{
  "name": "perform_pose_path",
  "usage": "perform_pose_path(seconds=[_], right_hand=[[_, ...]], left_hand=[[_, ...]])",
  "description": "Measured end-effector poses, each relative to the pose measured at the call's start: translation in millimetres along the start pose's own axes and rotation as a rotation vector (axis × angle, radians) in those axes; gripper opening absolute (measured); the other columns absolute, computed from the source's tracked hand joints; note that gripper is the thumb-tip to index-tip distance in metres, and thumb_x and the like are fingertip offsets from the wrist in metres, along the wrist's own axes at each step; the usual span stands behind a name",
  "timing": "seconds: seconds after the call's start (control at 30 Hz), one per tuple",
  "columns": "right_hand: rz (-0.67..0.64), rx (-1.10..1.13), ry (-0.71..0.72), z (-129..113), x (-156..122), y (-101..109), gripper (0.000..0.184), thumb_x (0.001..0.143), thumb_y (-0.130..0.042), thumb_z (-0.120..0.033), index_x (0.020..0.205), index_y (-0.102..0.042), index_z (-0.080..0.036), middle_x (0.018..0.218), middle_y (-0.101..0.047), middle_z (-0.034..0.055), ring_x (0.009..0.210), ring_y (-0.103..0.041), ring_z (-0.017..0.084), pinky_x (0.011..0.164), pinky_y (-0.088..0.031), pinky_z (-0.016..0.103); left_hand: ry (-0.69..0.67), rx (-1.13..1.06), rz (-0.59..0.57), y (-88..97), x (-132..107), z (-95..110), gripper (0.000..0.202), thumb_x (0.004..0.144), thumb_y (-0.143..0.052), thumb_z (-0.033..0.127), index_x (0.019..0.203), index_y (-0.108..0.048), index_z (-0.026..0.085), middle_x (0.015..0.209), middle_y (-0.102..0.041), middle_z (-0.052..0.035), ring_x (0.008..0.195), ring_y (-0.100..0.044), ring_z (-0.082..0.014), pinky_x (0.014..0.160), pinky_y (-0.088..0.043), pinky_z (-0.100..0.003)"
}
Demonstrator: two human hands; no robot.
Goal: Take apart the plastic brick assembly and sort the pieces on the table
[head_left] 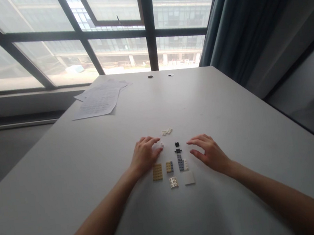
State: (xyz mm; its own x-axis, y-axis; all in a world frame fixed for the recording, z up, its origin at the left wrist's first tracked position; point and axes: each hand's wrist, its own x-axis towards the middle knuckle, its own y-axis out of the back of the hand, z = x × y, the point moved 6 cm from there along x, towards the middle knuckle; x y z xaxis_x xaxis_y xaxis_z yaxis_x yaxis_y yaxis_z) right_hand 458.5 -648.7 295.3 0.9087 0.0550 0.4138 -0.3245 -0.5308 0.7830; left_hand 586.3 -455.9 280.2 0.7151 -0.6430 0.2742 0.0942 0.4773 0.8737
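Observation:
Small building-brick pieces lie on a white table (231,116) between my hands. My left hand (145,155) rests on the table with curled fingers touching a tiny white piece (162,145). My right hand (210,153) hovers with fingers spread, holding nothing, just right of a blue-grey and black strip of pieces (179,156). Near my left wrist lies a tan plate (157,172). Beside it sit a tan and blue piece (169,166), a small cream piece (173,182) and a white square tile (189,177). Further away lies a cream piece (167,132).
Printed paper sheets (100,99) lie at the table's far left corner. Two small round holes (150,76) sit near the far edge. A large window is behind the table, and a dark curtain (232,28) hangs at the right.

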Motion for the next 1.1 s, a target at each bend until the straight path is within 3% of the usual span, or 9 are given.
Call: perform_pose_path(seconds=[0.17, 0.47, 0.63, 0.83, 0.97, 1.1], right_hand=[[-0.062, -0.028, -0.069, 21, 44, -22, 0.027, 0.085, -0.059, -0.018, 0.112, -0.062, -0.022, 0.113, -0.063, 0.0073, 0.107, -0.054, 0.022, 0.094, -0.042, 0.043], [-0.19, -0.107, -0.008, 43, 90, -65, 0.037, 0.086, -0.052, -0.009, 0.118, -0.062, -0.026, 0.124, -0.061, 0.0024, 0.113, -0.05, 0.02, 0.095, -0.038, 0.038], [-0.213, -0.229, 0.096, 36, 93, -63, 0.021, 0.093, -0.05, -0.019, 0.105, -0.067, -0.024, 0.108, -0.068, 0.0042, 0.104, -0.053, 0.021, 0.09, -0.036, 0.036], [-0.212, -0.328, 0.022, 35, 85, -48, 0.017, 0.087, -0.061, -0.032, 0.081, -0.067, -0.019, 0.087, -0.067, 0.006, 0.092, -0.055, 0.022, 0.088, -0.034, 0.037], [-0.191, -0.258, 0.002, 39, 83, -44, 0.018, 0.084, -0.066, -0.036, 0.092, -0.067, -0.02, 0.097, -0.066, 0.0055, 0.098, -0.054, 0.022, 0.09, -0.034, 0.037], [-0.19, -0.231, -0.061, 48, 80, -45, 0.031, 0.082, -0.067, -0.038, 0.107, -0.064, -0.02, 0.107, -0.064, 0.0073, 0.103, -0.052, 0.024, 0.089, -0.036, 0.038]], left_hand=[[-0.015, -0.033, -0.03, -14.6, 7, 0, 0.029, 0.081, -0.058, 0.031, 0.107, -0.067, 0.021, 0.102, -0.066, -0.0057, 0.099, -0.055, -0.0237, 0.091, -0.043, -0.04], [0.012, -0.034, 0.023, -13.8, 4, -7, 0.019, 0.082, -0.06, 0.034, 0.094, -0.069, 0.022, 0.094, -0.066, -0.0045, 0.096, -0.055, -0.0228, 0.09, -0.042, -0.039], [0.022, -0.026, 0.035, -13.6, 2, -9, 0.019, 0.081, -0.061, 0.035, 0.092, -0.069, 0.022, 0.093, -0.065, -0.0043, 0.095, -0.055, -0.023, 0.089, -0.042, -0.039], [0.014, -0.013, 0.037, -12.5, 1, -6, 0.019, 0.082, -0.06, 0.035, 0.092, -0.069, 0.022, 0.095, -0.065, -0.0047, 0.096, -0.055, -0.0235, 0.089, -0.042, -0.04], [0.022, -0.007, 0.034, -12.7, 2, -6, 0.019, 0.082, -0.06, 0.035, 0.093, -0.069, 0.022, 0.095, -0.066, -0.0047, 0.096, -0.055, -0.0235, 0.089, -0.043, -0.04], [0.016, -0.007, 0.04, -13.2, 1, -6, 0.019, 0.082, -0.06, 0.035, 0.093, -0.069, 0.022, 0.095, -0.066, -0.0045, 0.096, -0.055, -0.0236, 0.089, -0.042, -0.04]])
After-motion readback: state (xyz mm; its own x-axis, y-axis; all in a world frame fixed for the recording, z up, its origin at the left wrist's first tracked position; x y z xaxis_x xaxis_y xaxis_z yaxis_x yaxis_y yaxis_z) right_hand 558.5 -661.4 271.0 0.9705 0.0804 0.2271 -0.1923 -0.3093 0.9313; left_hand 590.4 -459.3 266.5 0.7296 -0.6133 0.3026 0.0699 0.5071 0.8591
